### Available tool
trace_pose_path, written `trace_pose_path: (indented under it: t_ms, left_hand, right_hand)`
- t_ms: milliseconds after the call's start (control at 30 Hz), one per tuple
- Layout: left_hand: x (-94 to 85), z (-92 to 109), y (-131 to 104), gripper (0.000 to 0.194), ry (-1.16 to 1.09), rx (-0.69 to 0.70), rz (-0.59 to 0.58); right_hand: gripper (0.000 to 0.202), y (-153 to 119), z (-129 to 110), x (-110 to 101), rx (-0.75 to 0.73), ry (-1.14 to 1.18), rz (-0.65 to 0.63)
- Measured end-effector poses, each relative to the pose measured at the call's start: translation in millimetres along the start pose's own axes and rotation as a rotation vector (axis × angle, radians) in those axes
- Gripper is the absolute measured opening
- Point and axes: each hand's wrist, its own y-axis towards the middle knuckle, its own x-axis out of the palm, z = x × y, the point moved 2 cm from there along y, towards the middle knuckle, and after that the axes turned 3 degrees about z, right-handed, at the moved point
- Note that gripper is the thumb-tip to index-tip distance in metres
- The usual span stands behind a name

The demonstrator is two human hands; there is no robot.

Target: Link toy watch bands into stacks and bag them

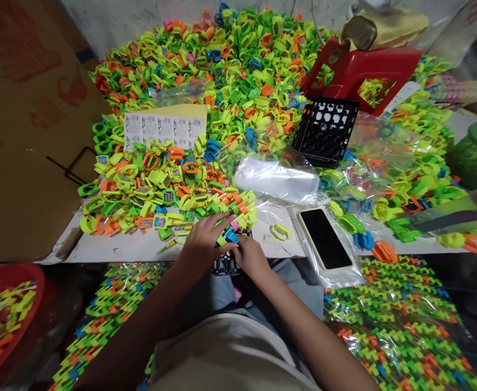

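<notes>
A black gridded plastic tray (226, 265) rests at the table's front edge, partly over my lap. Its far part holds packed toy watches in green, orange, yellow and pink. My left hand (204, 239) lies over the tray's left side, fingers stretched and thumb apart. A blue toy watch (231, 235) sits between my two hands. My right hand (250, 255) is curled at the tray's near right side, fingertips closed against the blue watch. The fingers partly hide the tray. One loose yellow toy watch (280, 232) lies to the right of my right hand.
A big heap of toy watches (238, 70) covers the back. Sticker sheets (165, 127), a second black tray (326, 130), a red stool (364, 70) and a phone (326, 239) surround the work spot. A red basin (38, 293) stands low left; a cardboard box (26, 136) walls the left.
</notes>
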Motion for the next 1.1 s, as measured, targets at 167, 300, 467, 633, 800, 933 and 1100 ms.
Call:
trace_pose_path:
  t_ms: [167,300,467,633,800,933,1100]
  left_hand:
    - [-6.3,-1,-3,0.058,-0.081,-0.034,-0.02]
    - [-18.6,-6,-18,0.066,-0.164,-0.118,0.109]
    - [-21.6,-33,-62,0.041,-0.11,-0.394,0.249]
    - [-26.2,-72,-104,0.03,0.234,-0.551,0.104]
    - [-25.4,-87,-123,0.019,0.168,-0.59,-0.084]
    - [-24.1,-87,-128,0.02,0.004,-0.668,-0.038]
    - [-28.2,-72,-141,0.021,-0.118,-0.768,0.079]
  right_hand:
    - [0.017,0,1,-2,-0.019,0.055,0.036]
    - [0.014,1,2,-12,-0.016,0.115,0.024]
    - [0.021,-10,2,-24,-0.037,0.161,0.088]
    - [0.024,-38,-1,-37,0.079,0.264,0.125]
    - [0.065,-56,-10,-60,0.027,0.682,-0.531]
    - [0.111,-57,-16,-62,0.038,1.071,-0.834]
    - [0.092,-58,-38,-20,0.202,1.07,-0.725]
